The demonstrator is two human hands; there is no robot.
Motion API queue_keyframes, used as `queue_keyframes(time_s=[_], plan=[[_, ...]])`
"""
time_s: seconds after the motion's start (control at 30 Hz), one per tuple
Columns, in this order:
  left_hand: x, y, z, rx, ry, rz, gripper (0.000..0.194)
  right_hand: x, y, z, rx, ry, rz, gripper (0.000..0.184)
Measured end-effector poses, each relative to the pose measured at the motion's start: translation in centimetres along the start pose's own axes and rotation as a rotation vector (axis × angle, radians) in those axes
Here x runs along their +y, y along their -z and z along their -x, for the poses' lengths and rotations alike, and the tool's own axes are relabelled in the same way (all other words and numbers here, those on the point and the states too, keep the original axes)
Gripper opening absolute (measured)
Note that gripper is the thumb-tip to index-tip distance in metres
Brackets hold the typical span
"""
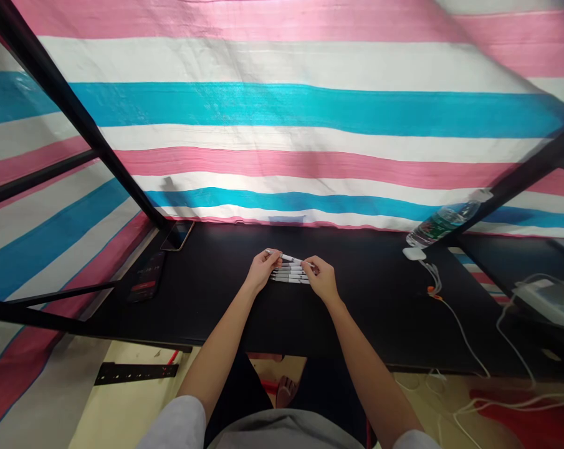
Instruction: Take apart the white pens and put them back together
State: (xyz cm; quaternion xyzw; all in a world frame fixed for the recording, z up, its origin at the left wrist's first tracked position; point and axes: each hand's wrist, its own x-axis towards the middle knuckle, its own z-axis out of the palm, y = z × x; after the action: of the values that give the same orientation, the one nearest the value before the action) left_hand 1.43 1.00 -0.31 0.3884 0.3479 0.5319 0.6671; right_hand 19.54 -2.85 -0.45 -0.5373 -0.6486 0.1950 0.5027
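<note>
Pens (290,275) lie side by side in a tight row on the black counter (216,312), long axes running left-right, white barrels with dark print, roughly mid-counter. One more pen (288,257) is raised just above the row, slightly tilted, left end higher. Left hand (263,269) pinches its left end between thumb and fingers. Right hand (321,279) has its fingers closed on the right end; exact grip partly hidden. Both hands sit over the ends of the row, wrists toward the body. Back left on the counter: phone (177,236), near the tarp. Nearer the left edge: dark phone (146,276) with a red patch on its screen. Right side: water bottle (443,221), tilted, near the black frame (520,178). White charger (413,253) sits just below the bottle base, with white cable (454,330) running over the counter edge. Pink, white and blue striped tarp (282,112) forms the wall behind. Below the counter: gray sleeve (179,424), sandal (286,391), cream floor (132,405).
</note>
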Motion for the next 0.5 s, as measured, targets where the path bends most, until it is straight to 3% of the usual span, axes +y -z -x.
queue_keyframes(time_s=[0.27,0.5], plan=[[0.20,-0.24,0.07,0.011,-0.016,-0.018,0.036,-0.12,-0.03,0.03,-0.012,-0.061,-0.071,0.026],[-0.03,-0.10,-0.09,0.043,-0.003,0.004,0.035,0.74,-0.24,-0.31,-0.019,-0.194,-0.398,0.030]])
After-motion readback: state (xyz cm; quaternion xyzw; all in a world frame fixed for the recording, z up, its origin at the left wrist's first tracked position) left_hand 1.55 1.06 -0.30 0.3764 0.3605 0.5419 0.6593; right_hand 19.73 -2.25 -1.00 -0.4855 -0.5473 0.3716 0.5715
